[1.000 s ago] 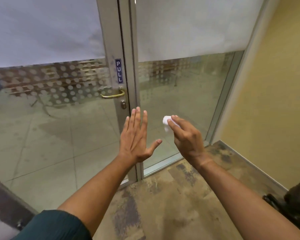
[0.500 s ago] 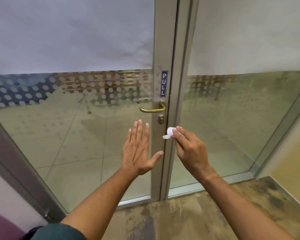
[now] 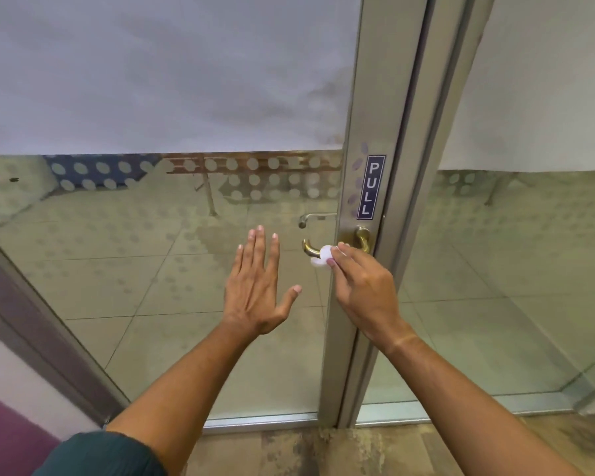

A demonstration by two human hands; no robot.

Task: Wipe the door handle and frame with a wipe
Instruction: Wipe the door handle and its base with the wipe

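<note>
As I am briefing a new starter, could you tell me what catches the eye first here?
The right hand presses a white wipe onto the brass door handle, just below the PULL sign on the metal frame. The left hand is spread open before the glass, empty.

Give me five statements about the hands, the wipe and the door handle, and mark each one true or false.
1. The right hand presses a white wipe against the brass door handle. True.
2. The left hand grips the handle. False: it is open with its fingers spread, in front of the glass, and holds nothing.
3. The sign above the handle reads PUSH. False: it reads PULL.
4. The wipe sits at the handle's free end, away from the door frame. True.
5. The upper part of the glass is clear. False: it is frosted, with a dotted band beneath.
</note>
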